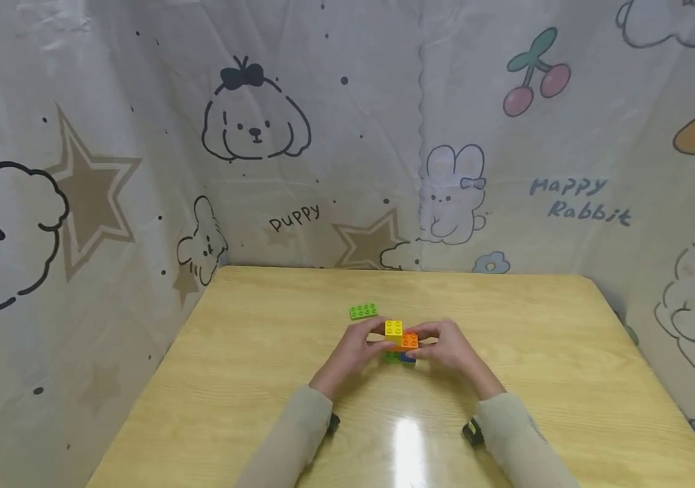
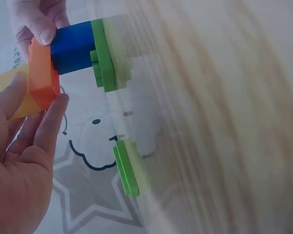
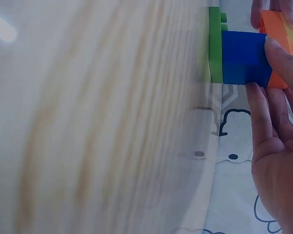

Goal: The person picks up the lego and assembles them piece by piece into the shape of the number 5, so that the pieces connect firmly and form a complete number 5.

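In the middle of the table stands a small stack of toy building bricks. A flat green brick (image 3: 215, 48) lies at the bottom, a blue brick (image 3: 244, 58) on one half of it. Above the blue one sits an orange brick (image 2: 43, 73), topped by a yellow brick (image 1: 393, 332) toward the left. My left hand (image 1: 356, 347) pinches the yellow and orange bricks, thumb on the yellow. From the other side my right hand (image 1: 450, 347) grips the orange and blue bricks, its thumb where they meet.
Just behind the stack, to the left, a second flat green brick (image 1: 363, 311) lies loose on the wooden table (image 1: 250, 379). A printed cloth (image 1: 360, 122) hangs around the back and sides. Light glares off the table's front.
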A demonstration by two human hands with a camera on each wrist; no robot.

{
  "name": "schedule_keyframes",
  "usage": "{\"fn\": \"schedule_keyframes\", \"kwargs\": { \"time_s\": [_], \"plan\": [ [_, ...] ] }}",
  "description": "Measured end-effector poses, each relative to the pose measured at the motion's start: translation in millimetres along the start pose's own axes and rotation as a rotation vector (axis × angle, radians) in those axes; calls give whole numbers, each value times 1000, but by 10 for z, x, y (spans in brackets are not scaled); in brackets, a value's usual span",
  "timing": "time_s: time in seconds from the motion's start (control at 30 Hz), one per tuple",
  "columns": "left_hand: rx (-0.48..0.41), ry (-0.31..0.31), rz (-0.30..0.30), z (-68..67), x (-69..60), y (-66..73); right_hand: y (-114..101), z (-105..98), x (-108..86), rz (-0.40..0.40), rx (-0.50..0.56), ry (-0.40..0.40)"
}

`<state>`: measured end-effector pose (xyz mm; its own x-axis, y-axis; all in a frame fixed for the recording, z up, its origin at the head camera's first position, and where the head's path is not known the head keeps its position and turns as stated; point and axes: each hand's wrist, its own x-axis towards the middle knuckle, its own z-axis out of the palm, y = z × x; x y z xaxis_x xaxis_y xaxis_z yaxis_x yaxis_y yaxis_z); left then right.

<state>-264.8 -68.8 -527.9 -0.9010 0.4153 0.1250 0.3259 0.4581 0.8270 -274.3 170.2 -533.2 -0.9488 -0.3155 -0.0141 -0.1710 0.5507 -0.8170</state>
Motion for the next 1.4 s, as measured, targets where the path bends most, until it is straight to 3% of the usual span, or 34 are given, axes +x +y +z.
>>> {"fn": "schedule_keyframes", "kwargs": {
  "time_s": [0.63, 1.1, 1.4],
  "plan": [
    [-5, -50, 2, -22, 8, 30, 17, -4, -27, 21, -10, 3],
    [43, -38, -47, -88, 114, -3, -2, 5, 59, 26, 20, 17],
    [25, -30, -55, -95, 123, 0, 17, 15, 86, 32, 32, 21]
  ]
}}
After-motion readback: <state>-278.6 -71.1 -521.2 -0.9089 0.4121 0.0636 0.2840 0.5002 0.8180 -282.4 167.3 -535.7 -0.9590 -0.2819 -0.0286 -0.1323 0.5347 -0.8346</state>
